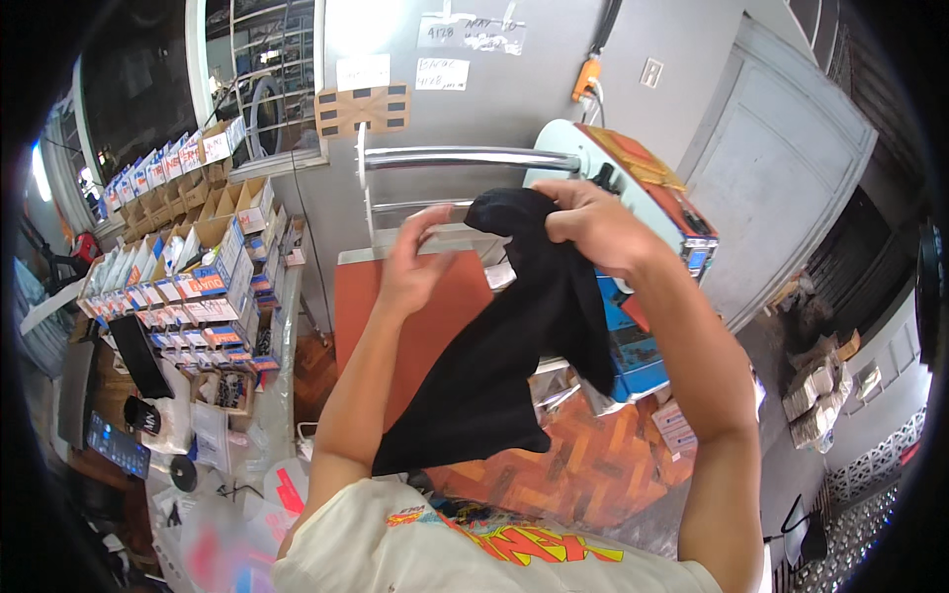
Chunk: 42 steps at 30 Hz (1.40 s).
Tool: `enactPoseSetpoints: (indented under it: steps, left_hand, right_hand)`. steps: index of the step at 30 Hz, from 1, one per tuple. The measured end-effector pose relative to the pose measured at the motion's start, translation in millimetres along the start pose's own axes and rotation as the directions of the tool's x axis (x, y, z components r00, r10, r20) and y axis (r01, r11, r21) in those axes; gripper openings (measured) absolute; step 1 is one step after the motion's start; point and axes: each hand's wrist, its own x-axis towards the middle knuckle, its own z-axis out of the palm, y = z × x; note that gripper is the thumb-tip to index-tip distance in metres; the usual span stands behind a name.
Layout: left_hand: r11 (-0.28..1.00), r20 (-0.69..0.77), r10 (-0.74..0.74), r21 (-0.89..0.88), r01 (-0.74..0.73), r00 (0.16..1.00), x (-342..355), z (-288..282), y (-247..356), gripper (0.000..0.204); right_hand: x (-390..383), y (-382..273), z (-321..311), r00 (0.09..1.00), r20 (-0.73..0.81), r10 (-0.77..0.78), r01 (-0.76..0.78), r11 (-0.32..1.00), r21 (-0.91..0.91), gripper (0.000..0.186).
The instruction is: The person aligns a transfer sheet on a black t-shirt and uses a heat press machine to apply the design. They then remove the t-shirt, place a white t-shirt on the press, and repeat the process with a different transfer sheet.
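A: Where is the black cloth (pixel 524 336) hanging?

B: In the air before the person's chest. The right hand (pixel 601 232) is carrying it, pinching its upper end between thumb and fingers, and the rest is drooping in loose folds.

A: Is the left hand (pixel 420 269) gripping it too?

B: It isn't closing on anything. Its fingers are spreading wide, blurring a little, and pointing toward the cloth's upper end. They are coming out just beside it; I can't tell whether a fingertip is touching.

A: And the lower part?

B: One corner is trailing down toward the left forearm (pixel 361 395). I can't tell whether they are meeting.

A: What is lying behind?

B: A reddish-brown panel (pixel 400 296). The cloth is covering its right edge from view, while shiny metal rollers (pixel 470 158) are running across beyond its far edge. A pale green machine housing (pixel 559 143) is standing at the rollers' right end.

A: What is the desk (pixel 281 400) on the left carrying?

B: Stacked cardboard boxes (pixel 213 259) are filling its far end, reaching close to the right edge. A device with a lit screen (pixel 119 445) is resting toward the left edge.
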Motion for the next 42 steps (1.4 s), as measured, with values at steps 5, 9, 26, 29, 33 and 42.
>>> enactPoseSetpoints:
  steps: [5, 9, 26, 29, 33, 42]
  left_hand:
    - [0.956, 0.096, -0.292, 0.037, 0.29, 0.952, 8.6, 119.0, 9.8, 0.081]
    - [0.745, 0.143, -0.667, 0.129, 0.655, 0.731, -19.6, 162.4, 37.9, 0.066]
    - [0.601, -0.024, -0.641, 0.606, 0.521, 0.768, -174.5, 89.1, 246.0, 0.031]
    - [0.56, -0.081, -0.673, 0.593, 0.578, 0.736, -198.6, 81.5, 264.2, 0.021]
    - [0.547, -0.145, -0.629, 0.614, 0.568, 0.763, -246.2, 40.1, 261.4, 0.017]
    - [0.483, -0.095, -0.831, 0.363, 0.796, 0.548, -313.1, -52.9, 238.9, 0.021]
  right_hand:
    - [-152.5, -115.8, 13.2, 0.926, 0.105, -0.363, 0.378, 0.88, -0.287, 0.035]
    - [-236.0, -117.3, -8.3, 0.879, -0.035, -0.476, 0.386, 0.752, -0.535, 0.042]
    - [-395.7, 143.4, -25.9, 0.876, -0.482, 0.019, -0.273, 0.843, -0.463, 0.028]
    - [-355.5, 178.9, 6.4, 0.884, -0.458, 0.094, -0.298, 0.869, -0.396, 0.03]
    - [-317.8, 211.1, 28.4, 0.953, -0.294, 0.068, -0.195, 0.882, -0.428, 0.029]
    - [-243.0, 269.1, 65.7, 0.948, -0.114, 0.296, -0.317, 0.896, -0.311, 0.033]
